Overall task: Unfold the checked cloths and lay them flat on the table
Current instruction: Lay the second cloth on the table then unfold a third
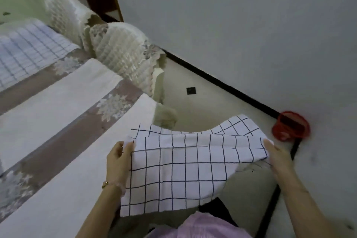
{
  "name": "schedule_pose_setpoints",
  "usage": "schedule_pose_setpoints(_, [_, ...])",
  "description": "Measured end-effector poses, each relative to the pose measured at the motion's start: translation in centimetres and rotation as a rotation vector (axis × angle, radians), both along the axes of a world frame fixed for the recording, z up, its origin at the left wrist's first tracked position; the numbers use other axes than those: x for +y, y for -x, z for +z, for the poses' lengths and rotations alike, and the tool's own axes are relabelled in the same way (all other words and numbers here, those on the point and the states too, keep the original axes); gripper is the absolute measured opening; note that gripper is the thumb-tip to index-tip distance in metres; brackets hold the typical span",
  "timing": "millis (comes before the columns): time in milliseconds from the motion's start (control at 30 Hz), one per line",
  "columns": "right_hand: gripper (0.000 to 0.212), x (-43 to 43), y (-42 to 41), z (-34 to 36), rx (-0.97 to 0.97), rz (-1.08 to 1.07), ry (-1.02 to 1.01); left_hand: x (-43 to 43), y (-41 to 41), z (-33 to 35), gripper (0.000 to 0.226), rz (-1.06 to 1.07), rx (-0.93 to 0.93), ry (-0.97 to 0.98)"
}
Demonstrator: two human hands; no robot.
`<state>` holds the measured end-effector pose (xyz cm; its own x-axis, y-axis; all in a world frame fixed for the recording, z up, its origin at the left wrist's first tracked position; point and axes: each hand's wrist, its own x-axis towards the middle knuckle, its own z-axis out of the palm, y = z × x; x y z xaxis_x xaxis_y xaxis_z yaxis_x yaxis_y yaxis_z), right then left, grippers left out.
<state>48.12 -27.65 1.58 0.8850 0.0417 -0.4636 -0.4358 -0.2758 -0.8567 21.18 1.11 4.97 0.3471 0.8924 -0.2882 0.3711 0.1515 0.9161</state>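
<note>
A white cloth with dark checks [179, 168] hangs in the air in front of me, off the table's right edge, still doubled along its top. My left hand [117, 158] pinches its upper left corner. My right hand [278, 154] grips its upper right edge. The lower part of the cloth droops toward my lap. A second checked cloth [29, 52] lies spread flat on the table at the far left.
The table [63, 114] carries a white and brown-grey striped cover with floral patterns. Two chairs with white quilted covers [119, 52] stand at its far side. A red plastic stool [290, 126] sits on the floor by the wall at right.
</note>
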Motion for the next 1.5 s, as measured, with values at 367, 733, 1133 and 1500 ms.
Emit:
schedule_pose_setpoints(367, [0.020,-7.1,-14.3,-1.9,0.062,-0.128,0.033,-3.5,-20.6,-2.4,0.021,-0.122,0.002,0.010])
schedule_pose_setpoints(733, [0.016,0.3,-31.9,1.0,-0.043,-0.002,-0.036,3.8,-35.0,-1.7,0.018,-0.069,-0.034,-0.036])
schedule_pose_setpoints(1133, [0.023,18.0,-48.9,1.6,-0.020,0.273,-0.007,15.2,-46.6,-2.0,0.022,0.179,-0.039,0.021])
schedule_pose_setpoints(1500, [0.015,46.1,-54.8,10.5,-0.248,0.684,-0.248,24.0,-43.3,11.9,0.027,0.591,-0.117,-0.488])
